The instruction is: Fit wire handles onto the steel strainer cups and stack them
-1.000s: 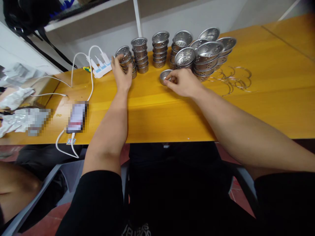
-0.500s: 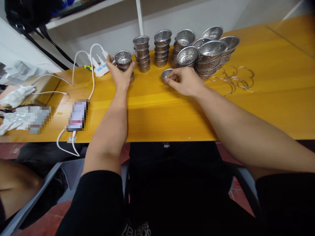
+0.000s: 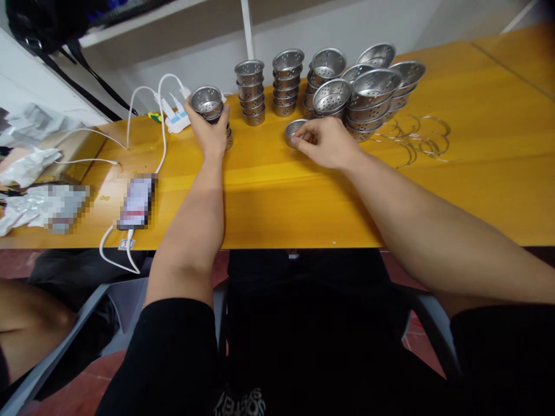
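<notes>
My left hand (image 3: 208, 137) is wrapped round perforated metal strainer cups (image 3: 207, 99) near the power strip, with its thumb and fingers on opposite sides. Part of another cup (image 3: 229, 138) shows low behind the wrist; whether it joins the held ones is hidden. My right hand (image 3: 329, 143) pinches the near rim of a single small strainer cup (image 3: 295, 128), which stands on the table. Right behind that hand are wider strainer cups (image 3: 332, 95) in stacks. Between my hands, further back, rise two narrow stacks of cups (image 3: 250, 89) (image 3: 286, 86).
Thin curved wires (image 3: 418, 141) lie right of the stacks on the wooden table (image 3: 303, 214). A white power strip (image 3: 177, 120) with cables and a phone (image 3: 137, 202) are at left, beside plastic bags (image 3: 30, 167). Another person's leg (image 3: 30, 329) shows lower left.
My left hand has shifted a little left with the strainer cups, whose top now sits left of the lower cup. My right hand stays at the small cup.
</notes>
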